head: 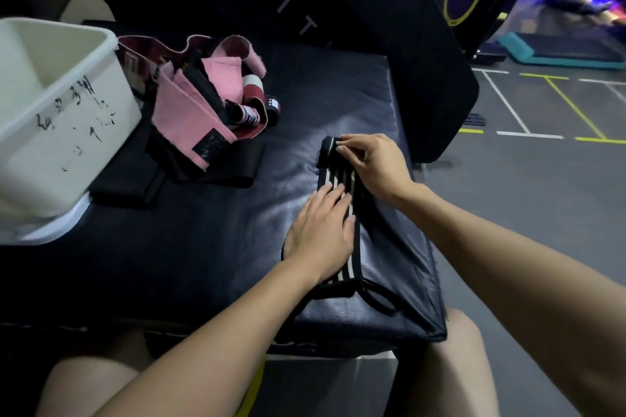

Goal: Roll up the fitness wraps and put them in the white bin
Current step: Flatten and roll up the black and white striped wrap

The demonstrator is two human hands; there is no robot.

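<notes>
A black wrap with white stripes [333,176] lies lengthwise on the black padded bench [203,247], its far end folded over into a small roll. My right hand [376,162] pinches that rolled end with curled fingers. Flat on the wrap's middle, my left hand [321,230] presses it down with straight fingers. The wrap's near end with a thin black loop [379,298] lies by the bench edge. The white bin [67,118], open and with black writing on its side, stands at the left of the bench.
A heap of pink, black and dark red wraps [203,101] lies beside the bin, with a flat black band [216,166] in front of it. A black padded board [389,27] stands behind the bench. Grey gym floor with painted lines [542,112] lies to the right.
</notes>
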